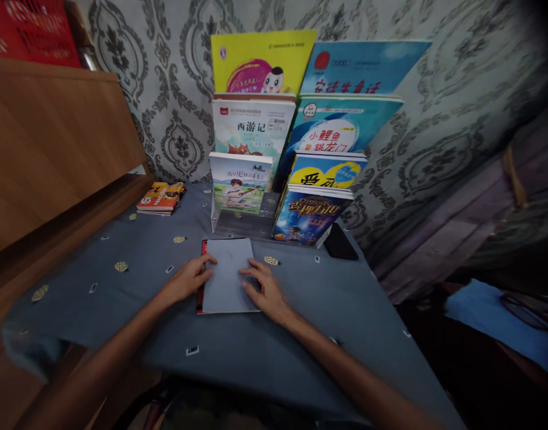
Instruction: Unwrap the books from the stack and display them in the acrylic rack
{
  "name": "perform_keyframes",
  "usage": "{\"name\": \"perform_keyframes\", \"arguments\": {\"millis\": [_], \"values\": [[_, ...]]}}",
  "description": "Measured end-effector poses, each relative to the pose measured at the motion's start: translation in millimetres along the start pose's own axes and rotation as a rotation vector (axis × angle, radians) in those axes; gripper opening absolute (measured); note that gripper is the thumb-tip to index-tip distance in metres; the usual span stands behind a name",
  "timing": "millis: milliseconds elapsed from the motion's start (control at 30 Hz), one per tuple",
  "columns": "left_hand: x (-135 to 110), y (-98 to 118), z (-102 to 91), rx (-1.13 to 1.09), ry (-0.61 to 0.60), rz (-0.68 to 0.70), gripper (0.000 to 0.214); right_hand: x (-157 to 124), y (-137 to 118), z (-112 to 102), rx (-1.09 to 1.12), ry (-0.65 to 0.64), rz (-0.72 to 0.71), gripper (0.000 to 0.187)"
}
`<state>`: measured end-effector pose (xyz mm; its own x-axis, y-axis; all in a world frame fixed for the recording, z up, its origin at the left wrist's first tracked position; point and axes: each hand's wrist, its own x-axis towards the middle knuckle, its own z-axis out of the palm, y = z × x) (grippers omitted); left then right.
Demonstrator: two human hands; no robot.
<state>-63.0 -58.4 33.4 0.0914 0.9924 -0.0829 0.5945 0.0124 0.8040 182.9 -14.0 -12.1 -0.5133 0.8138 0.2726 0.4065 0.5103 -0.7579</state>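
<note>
A thin book with a plain grey cover and a red spine edge (pixel 227 269) lies flat on the blue-grey tablecloth (pixel 121 310), just in front of a stepped clear display stand. My left hand (pixel 187 279) rests on the book's left edge with its fingers curled over the red spine. My right hand (pixel 265 289) lies flat on the book's right part, fingers stretched out. The stand (pixel 216 222) holds several children's books in rows; one with a boy on a green field (pixel 238 184) and a dark blue one (pixel 307 215) stand at the front.
A small stack of orange books (pixel 161 197) lies at the back left, next to a wooden headboard (pixel 54 143). A black phone-like slab (pixel 340 243) lies right of the stand. The table's right edge drops off toward a blue cloth (pixel 493 316). Patterned wallpaper stands behind.
</note>
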Motion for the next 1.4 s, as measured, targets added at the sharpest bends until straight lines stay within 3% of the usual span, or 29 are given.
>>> {"name": "perform_keyframes", "arguments": {"millis": [133,300,433,633,733,833,967,1133,1267,1400], "values": [[0.3,1.4,0.0,0.096,0.076,0.009,0.031,-1.4,-1.0,5.0,-0.026,-0.011,-0.023,0.031],[-0.3,3.0,1.2,0.098,0.079,-0.021,0.033,-3.8,-2.3,3.8,-0.022,-0.004,-0.022,0.031],[-1.1,-2.0,4.5,-0.053,0.115,-0.075,0.041,-3.3,-2.2,1.9,0.017,0.010,-0.007,0.030],[8.1,-9.2,7.7,-0.470,0.131,-0.219,0.063,-3.0,-2.0,1.9,0.034,0.008,-0.009,0.029],[15.6,-12.3,4.2,-0.523,0.057,-0.236,0.065,-4.9,-1.4,3.8,0.019,-0.009,-0.029,0.027],[22.4,-18.2,0.4,-0.484,0.012,-0.211,0.054,0.9,1.1,0.5,-0.009,-0.015,-0.037,0.027],[27.2,-24.4,-8.0,-0.315,0.143,-0.159,0.039,36.1,-3.5,-25.3,-0.065,0.113,-0.067,0.034],[26.7,-23.5,-32.0,-0.088,0.313,-0.095,0.026,102.0,-39.5,-79.2,-0.093,0.411,-0.265,0.057],[21.1,-20.5,-51.9,-0.194,0.273,-0.086,0.034,146.7,-63.7,-107.5,-0.161,0.530,-0.416,0.064],[10.3,-11.2,-69.6,-0.294,0.230,-0.076,0.047,183.1,-61.0,-115.9,-0.051,0.492,-0.367,0.067]]}}
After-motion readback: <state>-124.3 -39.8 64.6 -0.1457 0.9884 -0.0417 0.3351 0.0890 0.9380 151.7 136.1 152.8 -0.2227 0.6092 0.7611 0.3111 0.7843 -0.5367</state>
